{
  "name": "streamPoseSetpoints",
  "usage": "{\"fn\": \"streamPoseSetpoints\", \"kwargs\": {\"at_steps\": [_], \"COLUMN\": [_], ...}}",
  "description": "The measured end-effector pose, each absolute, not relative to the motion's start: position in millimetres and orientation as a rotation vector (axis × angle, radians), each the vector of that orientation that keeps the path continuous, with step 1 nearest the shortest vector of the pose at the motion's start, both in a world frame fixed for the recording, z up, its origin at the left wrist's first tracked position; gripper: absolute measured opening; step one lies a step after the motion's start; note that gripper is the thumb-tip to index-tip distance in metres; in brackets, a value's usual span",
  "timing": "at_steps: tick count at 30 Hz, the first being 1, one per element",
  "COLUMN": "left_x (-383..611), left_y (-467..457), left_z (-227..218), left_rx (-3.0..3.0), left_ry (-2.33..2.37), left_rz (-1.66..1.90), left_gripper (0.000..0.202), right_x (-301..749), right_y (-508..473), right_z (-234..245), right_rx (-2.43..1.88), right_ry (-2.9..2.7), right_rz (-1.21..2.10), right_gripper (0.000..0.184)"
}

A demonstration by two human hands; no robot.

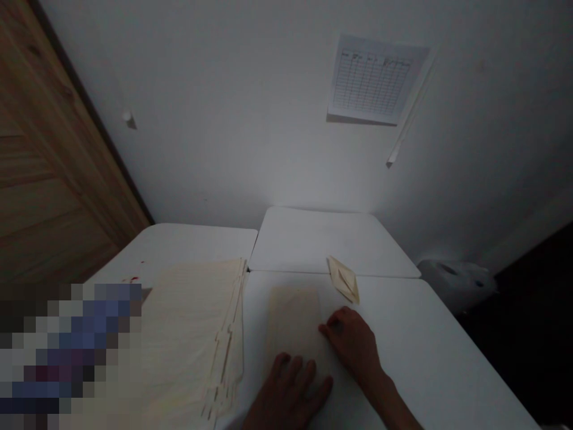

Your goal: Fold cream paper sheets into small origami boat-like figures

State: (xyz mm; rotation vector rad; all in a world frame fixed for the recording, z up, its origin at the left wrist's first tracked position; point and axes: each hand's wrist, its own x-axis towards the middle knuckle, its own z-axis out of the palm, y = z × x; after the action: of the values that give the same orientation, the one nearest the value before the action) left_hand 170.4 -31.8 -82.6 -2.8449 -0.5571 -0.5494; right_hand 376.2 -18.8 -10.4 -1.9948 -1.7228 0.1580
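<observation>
White folding tables [430, 334] are meeting in a group, filling the lower view, with a white wall [250, 107] rising behind them. A wooden door [54, 155] is standing along the left side, and a printed grid chart [373, 80] is hanging on the wall. A white bag [456, 283] is sitting on the floor beyond the tables at right. A pixelated patch [58, 352] is covering the lower left corner. On the tables, a thick stack of manila folders [192, 334] is lying at left, with red specks [134, 278] beyond its far edge. A tan sheet [293, 322] is lying flat just right of the stack, and a folded paper [344, 279] is resting just beyond it. The left hand [286, 394] is spread, fingers resting on the sheet's near end. The right hand [351, 343] is touching the sheet's right edge, fingers drawn together; whether they are pinching it is impossible to tell.
</observation>
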Motion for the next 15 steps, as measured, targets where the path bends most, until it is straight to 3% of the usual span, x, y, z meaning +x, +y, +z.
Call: {"fn": "streamPoseSetpoints", "kwargs": {"at_steps": [4,15], "left_x": [169,170], "left_y": [-32,-32], "left_z": [-80,-70], "left_rx": [-2.789,-2.842], "left_ry": [-0.528,-0.528], "left_rz": [-0.568,-0.52], "left_gripper": [0.07,0.065], "right_x": [367,348], "right_y": [-3,35], "right_z": [-3,-1], "right_rx": [-2.228,-2.44], "right_ry": [-1.591,-1.418], "right_rz": [0.23,0.119], "right_gripper": [0.021,0.021]}}
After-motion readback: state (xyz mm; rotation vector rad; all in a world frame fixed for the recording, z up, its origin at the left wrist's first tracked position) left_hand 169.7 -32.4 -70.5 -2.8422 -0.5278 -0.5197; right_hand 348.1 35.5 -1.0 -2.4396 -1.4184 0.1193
